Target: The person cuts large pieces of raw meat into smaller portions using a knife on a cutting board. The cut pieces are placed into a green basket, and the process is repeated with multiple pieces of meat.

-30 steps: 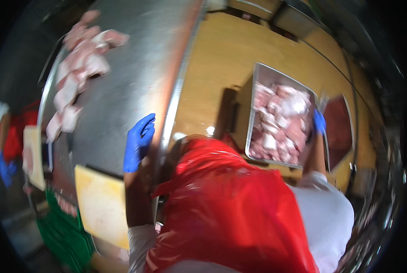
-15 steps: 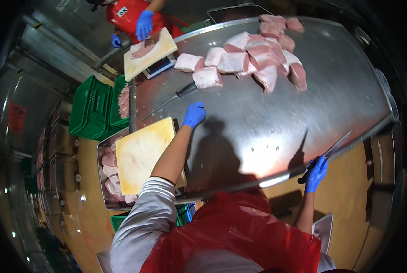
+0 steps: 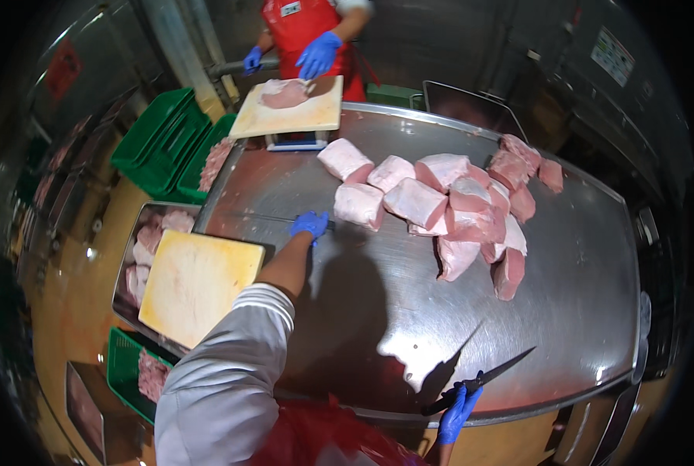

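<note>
My left hand (image 3: pixel 310 225), in a blue glove, lies over the handle end of a sharpening steel (image 3: pixel 265 218) on the metal table. Its fingers look closed round the steel, though the grip is partly hidden. The thin rod points left, and a bit of dark handle shows on the right. My right hand (image 3: pixel 461 412), also gloved in blue, grips the black handle of a knife (image 3: pixel 510 363) at the table's near edge. The blade points up and to the right, above the tabletop. Beyond my hands, several pale pink meat blocks (image 3: pixel 415 200) lie in a group.
A cutting board (image 3: pixel 199 287) sits at the table's left edge, over a metal bin of meat. Green crates (image 3: pixel 160 140) stand at the far left. Across the table, a co-worker in a red apron handles meat on a board (image 3: pixel 316 115) atop a scale.
My left hand has moved forward onto the sharpening steel. My right hand still holds the knife. The view has shifted, showing more of the table's far side and the co-worker.
</note>
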